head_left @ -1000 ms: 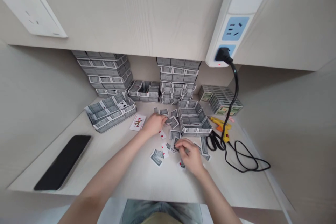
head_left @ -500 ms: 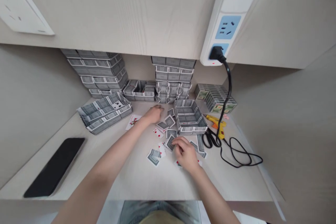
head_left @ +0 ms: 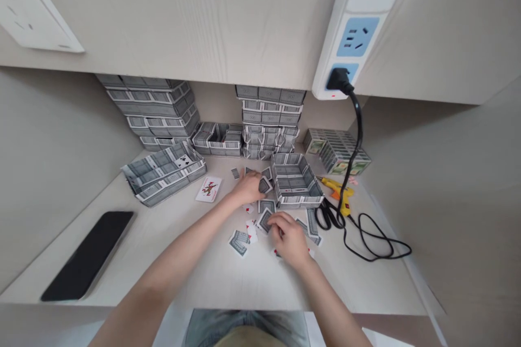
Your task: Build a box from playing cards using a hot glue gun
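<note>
- Pale surface (head_left: 220,284), head view: playing-card pieces (head_left: 239,244) lie scattered left and in front of an open card-built tray (head_left: 300,200).
- Left hand (head_left: 247,188) bends over pieces beside the tray; I cannot tell whether it pinches one.
- Right hand (head_left: 288,237) is curled, fingertips at one piece; its grip is unclear.
- Scissors (head_left: 326,207) and glue gun (head_left: 345,199) lie rightward.

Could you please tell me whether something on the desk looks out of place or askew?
Yes, mildly: card pieces in the middle lie scattered at mixed angles, some overlapping. The left open card box sits slanted, whereas the right card box sits straighter.
</note>
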Demonstrator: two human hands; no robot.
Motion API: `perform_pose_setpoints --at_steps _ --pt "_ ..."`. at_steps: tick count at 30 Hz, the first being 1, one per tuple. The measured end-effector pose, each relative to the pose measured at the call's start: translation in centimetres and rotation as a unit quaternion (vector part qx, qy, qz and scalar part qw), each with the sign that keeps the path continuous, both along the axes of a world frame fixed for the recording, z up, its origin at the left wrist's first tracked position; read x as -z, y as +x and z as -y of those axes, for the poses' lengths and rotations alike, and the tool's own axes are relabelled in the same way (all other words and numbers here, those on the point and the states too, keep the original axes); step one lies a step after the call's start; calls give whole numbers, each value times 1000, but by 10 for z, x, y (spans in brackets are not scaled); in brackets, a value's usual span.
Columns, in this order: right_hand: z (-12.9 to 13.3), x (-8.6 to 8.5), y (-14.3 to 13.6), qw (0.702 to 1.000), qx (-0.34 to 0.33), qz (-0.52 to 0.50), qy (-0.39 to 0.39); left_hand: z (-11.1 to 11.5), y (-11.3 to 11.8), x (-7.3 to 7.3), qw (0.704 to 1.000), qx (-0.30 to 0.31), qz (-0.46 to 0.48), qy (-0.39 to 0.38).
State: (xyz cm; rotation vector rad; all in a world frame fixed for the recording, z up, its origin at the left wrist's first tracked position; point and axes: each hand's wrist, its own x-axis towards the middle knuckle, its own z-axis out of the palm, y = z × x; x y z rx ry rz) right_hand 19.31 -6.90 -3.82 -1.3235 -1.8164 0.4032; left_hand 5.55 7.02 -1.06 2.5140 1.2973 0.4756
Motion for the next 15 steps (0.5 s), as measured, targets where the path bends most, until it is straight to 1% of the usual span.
perform_pose_setpoints --at_steps 3,5,7,9,11,13,15 --pt "0 -1 0 1000 -2 -5 -2 -7 -11 -8 999 10 41 -29" --pt "-1 -1 0 1000 -8 -6 -5 -15 -23 -18 991 -5 116 -61" --pt "0 -1 0 1000 -12 -9 -8 -24 -38 -28 976 -26 202 -75" --pt "0 -1 1 1000 -16 -13 -9 -29 -52 -34 956 -31 271 -105" --pt "1 -1 2 1000 -19 -24 -4 -28 -62 -36 946 -84 297 -100" --pt "2 -2 2 999 -24 -40 1 -20 -69 -33 935 -122 319 -100" --pt "3 -6 -1 998 -26 -62 5 -7 -73 -25 918 -114 356 -135"
